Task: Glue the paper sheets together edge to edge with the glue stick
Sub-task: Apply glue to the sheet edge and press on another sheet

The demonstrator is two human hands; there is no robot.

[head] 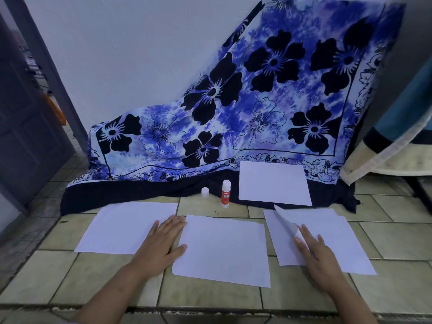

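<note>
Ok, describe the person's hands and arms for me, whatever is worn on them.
The left hand and right hand are bare: no gloves, rings, watch or bracelet visible. Above the wrists nothing is worn either, with no sleeve plainly showing down to the picture's bottom edge.

Dim, bluish, soft light; faint shadows (wide-angle bending, blur at edges).

The left hand (161, 245) and right hand (321, 261) are bare (forearms uncovered too).
</note>
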